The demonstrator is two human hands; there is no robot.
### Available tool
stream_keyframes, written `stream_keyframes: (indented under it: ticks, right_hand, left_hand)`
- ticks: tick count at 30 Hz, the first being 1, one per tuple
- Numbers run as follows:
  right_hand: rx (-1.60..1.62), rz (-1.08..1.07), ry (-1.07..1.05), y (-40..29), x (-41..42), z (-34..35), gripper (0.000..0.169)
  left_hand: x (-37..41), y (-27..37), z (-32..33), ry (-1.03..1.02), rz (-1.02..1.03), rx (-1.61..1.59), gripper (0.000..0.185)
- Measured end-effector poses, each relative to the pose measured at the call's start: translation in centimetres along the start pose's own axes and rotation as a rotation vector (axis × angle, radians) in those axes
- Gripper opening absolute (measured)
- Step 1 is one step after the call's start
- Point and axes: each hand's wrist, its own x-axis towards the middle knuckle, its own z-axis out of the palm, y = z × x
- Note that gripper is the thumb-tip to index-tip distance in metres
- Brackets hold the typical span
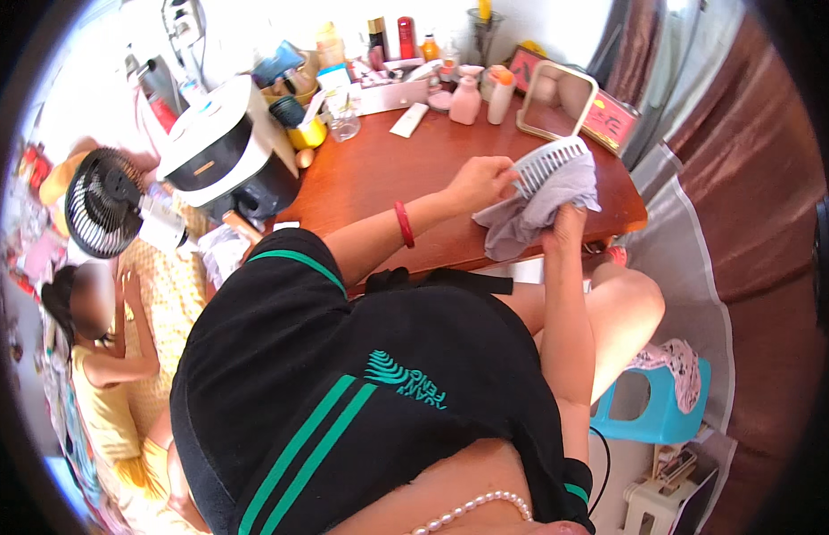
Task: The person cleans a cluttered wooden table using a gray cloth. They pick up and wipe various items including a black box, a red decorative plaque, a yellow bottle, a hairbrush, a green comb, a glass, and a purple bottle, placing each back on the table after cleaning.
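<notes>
A light grey slotted plastic piece (547, 164) is held up over the right part of the wooden table; its exact kind cannot be told. My left hand (483, 182) pinches its left edge between thumb and fingers, a red bangle on that wrist. Beneath and around the piece is a bunched greyish-lilac cloth (531, 217), gripped from below by my right hand (567, 224); the cloth hides most of those fingers. Part of the cloth hangs down toward the table's front edge. A framed mirror (526, 120) stands just behind the piece.
Pink pump bottle (465, 100), other bottles and a pink organizer box (391, 98) line the table's back. A black-and-white appliance (217, 144) and a fan (103, 200) are at left, near a seated person (107, 374). A blue stool (682, 408) stands at right beside curtains.
</notes>
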Motion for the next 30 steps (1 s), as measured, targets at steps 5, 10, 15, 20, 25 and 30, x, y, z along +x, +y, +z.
stream_keyframes:
  ticks: [5,10,15,20,25,30]
  right_hand:
    - [-0.265,-0.204,-0.146,-0.2,-0.6,1.1,0.037]
    - [-0.363,-0.181,-0.276,0.5,-2.0,2.3,0.034]
    - [-0.549,-0.132,-0.370,0.5,-2.2,2.6,0.025]
    - [-0.499,-0.144,-0.322,0.7,-1.6,1.6,0.019]
    - [-0.321,-0.170,-0.170,1.6,-0.8,0.8,0.020]
    - [-0.406,-0.143,-0.147,1.8,-0.8,0.7,0.020]
  left_hand:
    - [-0.7,-1.5,0.0,-0.040,0.009,-0.343,0.021]
    - [-1.6,0.6,-2.6,-0.035,-0.024,-0.226,0.023]
    - [-1.9,0.7,-6.4,0.066,0.086,0.096,0.014]
    - [0.3,2.1,-17.8,0.499,-0.033,0.180,0.012]
    - [0.9,5.8,-29.4,0.977,-0.183,0.323,0.020]
    - [0.8,-1.5,-37.8,1.066,-0.010,1.192,0.028]
